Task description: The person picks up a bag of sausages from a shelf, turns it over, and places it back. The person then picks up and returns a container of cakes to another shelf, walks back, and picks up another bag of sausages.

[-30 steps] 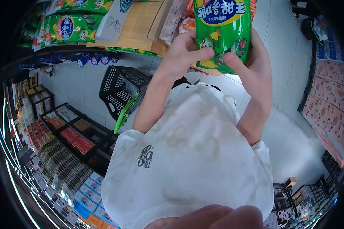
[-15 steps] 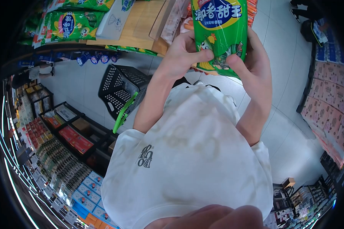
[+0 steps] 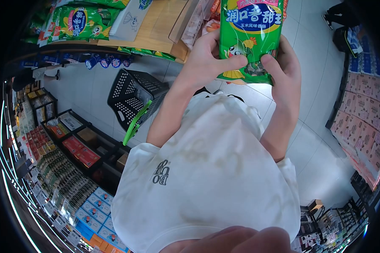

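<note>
Both of my hands hold a green bag of corn-flavour sausages (image 3: 253, 36) up in front of me, its printed front facing me. My left hand (image 3: 211, 61) grips the lower left edge, the thumb lying across the front near a cartoon figure. At the lower right edge is my right hand (image 3: 285, 65), its thumb pressed on the bag's bottom corner by a small clear window. The fingers behind the bag are mostly hidden.
Similar green bags (image 3: 82, 23) lie on a display shelf (image 3: 156, 25) at upper left. A black shopping basket (image 3: 133, 97) with a green handle stands left of my arm. Shelves of pink packs (image 3: 359, 109) line the right; another person's legs (image 3: 340, 14) show at upper right.
The bag has moved slightly right and down, and its front now faces me more squarely, with the print easier to read. Both hands keep their grip on it.
</note>
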Motion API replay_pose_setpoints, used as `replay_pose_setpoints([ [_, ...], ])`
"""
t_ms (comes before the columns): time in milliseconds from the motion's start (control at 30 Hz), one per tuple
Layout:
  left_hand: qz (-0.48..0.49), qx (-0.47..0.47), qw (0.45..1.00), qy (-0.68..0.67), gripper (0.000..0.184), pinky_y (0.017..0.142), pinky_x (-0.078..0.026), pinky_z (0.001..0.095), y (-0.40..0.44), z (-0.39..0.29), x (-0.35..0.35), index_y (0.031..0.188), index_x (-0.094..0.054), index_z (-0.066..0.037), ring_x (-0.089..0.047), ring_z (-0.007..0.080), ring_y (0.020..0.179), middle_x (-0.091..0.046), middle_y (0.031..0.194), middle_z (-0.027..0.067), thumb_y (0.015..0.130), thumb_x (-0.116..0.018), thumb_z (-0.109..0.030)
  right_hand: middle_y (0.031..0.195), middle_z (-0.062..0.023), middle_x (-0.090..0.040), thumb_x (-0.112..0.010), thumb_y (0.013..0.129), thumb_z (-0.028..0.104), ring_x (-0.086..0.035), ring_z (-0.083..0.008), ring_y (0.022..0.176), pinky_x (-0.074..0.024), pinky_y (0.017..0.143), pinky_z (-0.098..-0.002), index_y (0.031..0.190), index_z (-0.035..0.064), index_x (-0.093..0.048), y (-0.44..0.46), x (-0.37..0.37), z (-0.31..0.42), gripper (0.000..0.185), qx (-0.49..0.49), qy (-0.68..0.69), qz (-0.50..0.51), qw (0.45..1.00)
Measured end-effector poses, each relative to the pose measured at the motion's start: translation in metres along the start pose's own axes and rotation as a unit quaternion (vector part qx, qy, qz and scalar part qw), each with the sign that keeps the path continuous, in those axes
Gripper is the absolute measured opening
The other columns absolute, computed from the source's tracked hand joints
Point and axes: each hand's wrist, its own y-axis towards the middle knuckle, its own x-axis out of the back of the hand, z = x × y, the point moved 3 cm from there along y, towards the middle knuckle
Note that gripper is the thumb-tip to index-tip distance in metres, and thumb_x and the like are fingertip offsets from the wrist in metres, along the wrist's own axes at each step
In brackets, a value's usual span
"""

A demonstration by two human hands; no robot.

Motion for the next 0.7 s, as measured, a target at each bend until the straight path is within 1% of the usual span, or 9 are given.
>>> replay_pose_setpoints([
  [133, 0.001, 0.012, 1.000, -0.007, 0.055, 0.092, -0.049, 0.0314, 0.001, 0.001, 0.003, 0.124, -0.050, 0.004, -0.061, 0.0161, 0.104, -0.063, 0.115, 0.0097, 0.078, -0.078, -0.010, 0.116, -0.0106, -0.061, -0.063, 0.085, 0.007, -0.059, -0.0173, 0.105, -0.0479, 0.091, -0.0309, 0.132, -0.0046, -0.046, 0.003, 0.000, -0.001, 0.050, -0.013, -0.004, -0.009, 1.000],
  [233, 0.003, 0.026, 1.000, 0.000, 0.060, 0.094, -0.048, 0.0314, 0.001, 0.000, 0.001, 0.128, -0.047, 0.003, -0.059, 0.0161, 0.107, -0.060, 0.119, 0.0091, 0.079, -0.077, -0.011, 0.115, -0.0102, -0.061, -0.064, 0.086, 0.007, -0.059, -0.0165, 0.104, -0.0482, 0.090, -0.0305, 0.131, -0.0043, -0.047, 0.004, 0.002, -0.001, 0.049, -0.010, -0.015, 0.002, 1.000],
  [333, 0.008, 0.011, 1.000, 0.006, 0.065, 0.095, -0.047, 0.0313, 0.002, 0.002, 0.000, 0.133, -0.043, 0.002, -0.057, 0.0161, 0.110, -0.058, 0.122, 0.0087, 0.080, -0.077, -0.012, 0.113, -0.0098, -0.062, -0.064, 0.085, 0.007, -0.060, -0.0154, 0.102, -0.0484, 0.089, -0.0300, 0.130, -0.0043, -0.048, 0.005, 0.005, -0.005, 0.049, -0.017, -0.011, 0.007, 1.000],
  [433, 0.022, 0.022, 0.999, 0.025, 0.067, 0.096, -0.047, 0.0315, 0.004, 0.006, 0.003, 0.135, -0.041, 0.001, -0.056, 0.0157, 0.112, -0.057, 0.124, 0.0081, 0.080, -0.077, -0.012, 0.112, -0.0095, -0.062, -0.064, 0.085, 0.006, -0.060, -0.0148, 0.101, -0.0487, 0.089, -0.0297, 0.129, -0.0039, -0.049, 0.005, 0.006, -0.008, 0.048, -0.029, 0.007, -0.004, 1.000],
  [533, 0.030, 0.026, 0.999, 0.035, 0.066, 0.096, -0.047, 0.0316, 0.003, 0.006, 0.002, 0.135, -0.041, 0.001, -0.056, 0.0155, 0.111, -0.057, 0.123, 0.0079, 0.080, -0.076, -0.011, 0.111, -0.0093, -0.063, -0.065, 0.084, 0.006, -0.060, -0.0148, 0.101, -0.0486, 0.088, -0.0292, 0.129, -0.0036, -0.050, 0.007, 0.009, -0.014, 0.048, -0.025, 0.013, -0.013, 1.000],
  [633, 0.008, -0.010, 0.999, 0.042, 0.062, 0.088, -0.052, 0.0301, 0.005, 0.007, 0.000, 0.129, -0.045, 0.001, -0.058, 0.0147, 0.104, -0.060, 0.115, 0.0076, 0.077, -0.077, -0.010, 0.110, -0.0088, -0.063, -0.067, 0.084, 0.008, -0.061, -0.0147, 0.099, -0.0485, 0.088, -0.0288, 0.128, -0.0033, -0.051, 0.009, 0.013, -0.019, 0.048, -0.030, 0.016, -0.015, 0.999],
  [700, 0.017, 0.001, 0.999, 0.037, 0.063, 0.093, -0.049, 0.0312, 0.005, 0.009, 0.001, 0.132, -0.044, 0.000, -0.057, 0.0151, 0.108, -0.058, 0.120, 0.0073, 0.078, -0.076, -0.009, 0.111, -0.0087, -0.063, -0.069, 0.084, 0.009, -0.060, -0.0146, 0.100, -0.0483, 0.088, -0.0288, 0.128, -0.0028, -0.051, 0.009, 0.011, -0.018, 0.049, -0.024, 0.027, -0.020, 0.999],
])
